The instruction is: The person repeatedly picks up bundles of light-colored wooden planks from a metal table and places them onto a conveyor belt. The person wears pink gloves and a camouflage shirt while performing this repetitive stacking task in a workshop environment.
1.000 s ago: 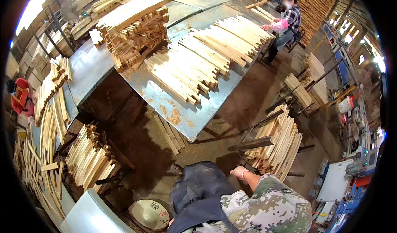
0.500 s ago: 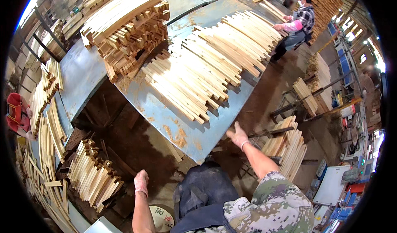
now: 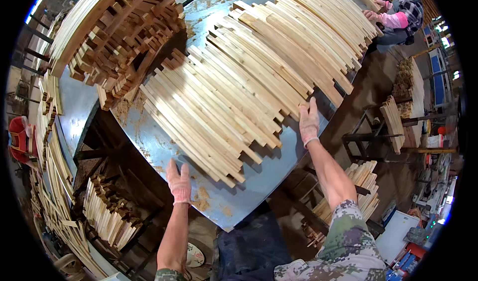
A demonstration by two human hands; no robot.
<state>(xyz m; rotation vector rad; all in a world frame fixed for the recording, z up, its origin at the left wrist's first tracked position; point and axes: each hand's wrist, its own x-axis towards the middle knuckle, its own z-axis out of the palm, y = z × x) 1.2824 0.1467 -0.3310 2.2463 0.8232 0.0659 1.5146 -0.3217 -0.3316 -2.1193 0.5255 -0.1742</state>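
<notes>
- Sawdust-flecked sheet metal covers the big work table [image 3: 164,146], its blue-grey top scuffed and worn to rust in patches, inside a crowded wood workshop.
- Left hand [image 3: 179,183], in a pale pink knitted glove, lies flat on the table near its front edge, fingers [image 3: 172,167] straight and slightly spread, holding nothing; the fingertips sit just short of the nearest slat ends.
- Right hand [image 3: 309,121], gloved the same, rests palm down with fingers extended and close together on the right edge of the slat spread, touching the wood without pinching it.
- Between and beyond the hands lie the wooden slats [image 3: 239,91]: long, thin, pale, square-cut strips fanned side by side in overlapping rows across the middle of the table, ends staggered like steps.
- Farther back on the left stands a block stack [image 3: 119,37] of short, darker, rough-sawn pieces laid crosswise, topped by longer boards.
- At the far right corner a second person [image 3: 398,17] in a checked top with pink sleeves handles the far end of the slats.
- Below the table, more slat bundles [image 3: 104,216] lean in racks on the left, and another pile [image 3: 363,181] sits to the right.
</notes>
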